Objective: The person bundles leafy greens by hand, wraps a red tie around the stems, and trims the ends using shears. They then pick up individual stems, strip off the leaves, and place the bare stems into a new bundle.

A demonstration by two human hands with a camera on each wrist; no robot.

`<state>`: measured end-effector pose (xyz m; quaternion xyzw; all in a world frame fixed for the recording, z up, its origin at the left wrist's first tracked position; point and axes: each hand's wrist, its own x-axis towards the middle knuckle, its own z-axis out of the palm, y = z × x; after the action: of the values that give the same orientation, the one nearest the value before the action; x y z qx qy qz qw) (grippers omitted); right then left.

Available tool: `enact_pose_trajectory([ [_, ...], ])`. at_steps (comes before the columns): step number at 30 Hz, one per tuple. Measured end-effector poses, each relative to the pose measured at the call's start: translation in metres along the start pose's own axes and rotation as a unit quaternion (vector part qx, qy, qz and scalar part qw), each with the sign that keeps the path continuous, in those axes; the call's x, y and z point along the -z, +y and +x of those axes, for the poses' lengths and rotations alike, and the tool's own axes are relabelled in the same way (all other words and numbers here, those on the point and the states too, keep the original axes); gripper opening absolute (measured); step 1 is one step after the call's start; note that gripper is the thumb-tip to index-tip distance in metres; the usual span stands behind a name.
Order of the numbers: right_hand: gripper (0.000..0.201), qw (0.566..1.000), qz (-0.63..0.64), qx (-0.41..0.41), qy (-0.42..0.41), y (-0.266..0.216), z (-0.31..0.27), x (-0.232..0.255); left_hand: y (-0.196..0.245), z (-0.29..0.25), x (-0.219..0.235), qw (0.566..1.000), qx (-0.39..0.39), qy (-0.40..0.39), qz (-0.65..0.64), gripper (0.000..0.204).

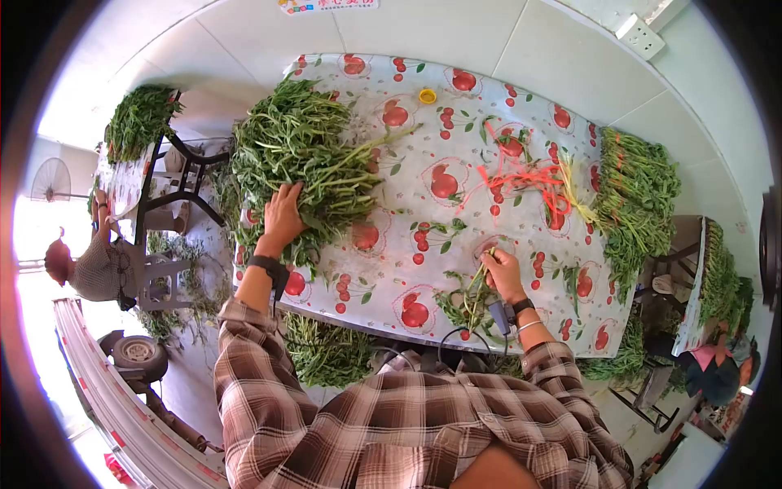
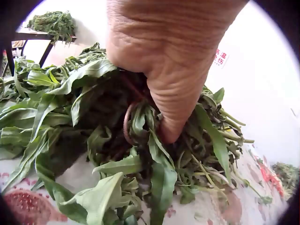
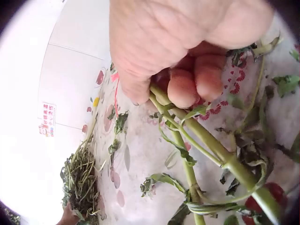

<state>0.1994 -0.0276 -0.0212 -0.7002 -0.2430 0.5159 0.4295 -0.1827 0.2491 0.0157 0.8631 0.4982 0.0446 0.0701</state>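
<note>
A large heap of leafy green stalks (image 1: 297,134) lies at the left of the table. My left hand (image 1: 283,213) is sunk into the near side of this heap. In the left wrist view the left thumb (image 2: 171,108) reaches down among the leaves (image 2: 159,168), gripping some; the fingertips are hidden by foliage. Near the table's front edge, my right hand (image 1: 507,275) pinches a few green stalks (image 1: 474,297) by their cut ends. The right wrist view shows those stalks (image 3: 229,164) running down from the thumb and curled fingers, with some wilted leaves on them.
Red plastic ties (image 1: 529,183) and a yellow ring-shaped item (image 1: 428,96) lie on the cherry-patterned tablecloth (image 1: 399,228). Bundled greens (image 1: 635,187) line the right edge. More greens (image 1: 330,350) lie below the table's front. One person (image 1: 102,261) sits at left, another (image 1: 717,367) at right.
</note>
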Motion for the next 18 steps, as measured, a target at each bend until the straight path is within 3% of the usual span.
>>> enact_pose_trajectory([
  [7,0.018,1.000,0.005,0.000,0.007,0.009,0.001,0.000,0.018,-0.042,0.000,0.999,0.039,-0.010,-0.017,0.076],
  [10,0.018,1.000,0.008,0.003,0.006,0.008,0.002,0.000,0.023,-0.032,0.028,0.989,0.035,-0.139,-0.037,0.089],
  [11,0.018,1.000,0.011,0.002,0.001,0.007,0.001,0.000,0.016,-0.023,0.038,0.989,0.030,-0.140,-0.035,0.089],
  [13,0.018,1.000,0.021,0.004,0.002,0.010,0.001,0.000,-0.006,0.000,0.058,0.970,-0.053,-0.235,-0.047,0.090],
  [14,0.019,1.000,0.026,0.007,0.001,0.011,0.002,0.000,-0.009,0.019,0.073,0.965,-0.010,-0.249,-0.077,0.080],
  [16,0.020,1.000,0.030,0.003,0.006,0.006,0.001,-0.002,0.000,0.056,0.099,0.962,0.124,-0.208,-0.123,0.066],
  [17,0.022,0.999,0.031,0.001,0.011,0.003,0.000,-0.002,0.005,0.070,0.107,0.988,0.066,-0.129,-0.048,0.062],
  [18,0.022,0.999,0.032,0.000,0.014,0.001,0.000,-0.001,-0.002,0.083,0.100,0.999,-0.025,-0.034,0.008,0.073],
])
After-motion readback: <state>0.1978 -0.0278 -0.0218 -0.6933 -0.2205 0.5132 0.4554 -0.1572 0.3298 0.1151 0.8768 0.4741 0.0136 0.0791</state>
